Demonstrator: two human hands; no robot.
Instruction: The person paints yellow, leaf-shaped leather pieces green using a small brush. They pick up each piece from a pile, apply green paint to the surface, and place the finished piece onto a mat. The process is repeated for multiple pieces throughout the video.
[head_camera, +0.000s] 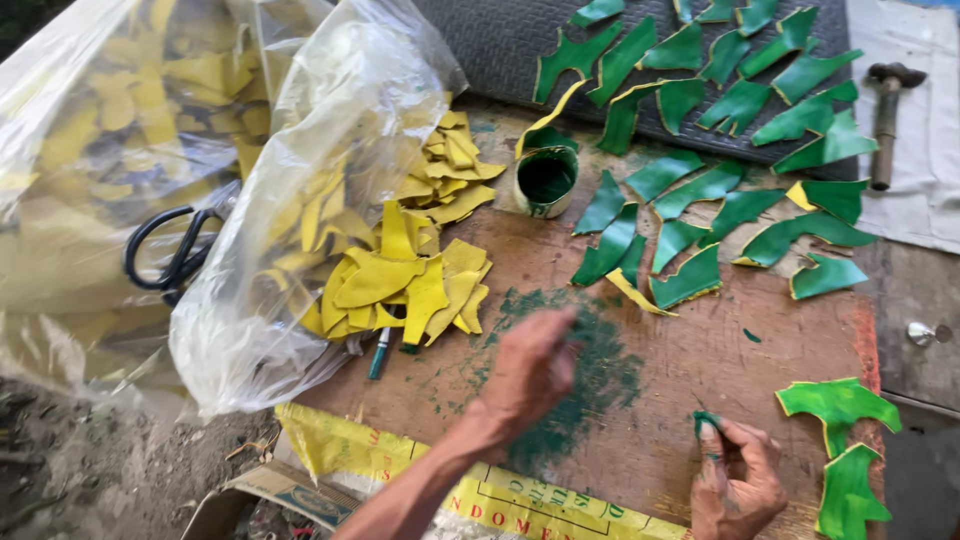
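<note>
- Hands are seen at the near edge of a wooden board (700, 330) with a big green stain in the middle.
- The right hand (738, 480) is curled up, and a small green sponge (705, 422) is pinched in its fingertips, just above the wood.
- The left hand (530, 372) is stretched out over the green stain. It is blurred, so how far it is open cannot be told, and nothing can be seen in it.
- Two green painted pieces (840, 440) are laid at the near right corner of the board, close to the right hand.
- A yellow printed sack (480, 495) is tucked under the near edge of the board.
- A pile of yellow cut pieces (400, 285) is heaped on the left part of the board, well past the left hand. Some of them are spilled out of a clear plastic bag (250, 300).
- Black scissors (170, 250) are seen through the bag, on the far left.
- A small tin of green paint (546, 180) is stood behind the pile.
- Many green pieces (700, 190) are spread out past the tin, on the board and on a dark mat (500, 45) farther back.
- A hammer (886, 110) is laid on a white cloth (925, 170) at the far right.
</note>
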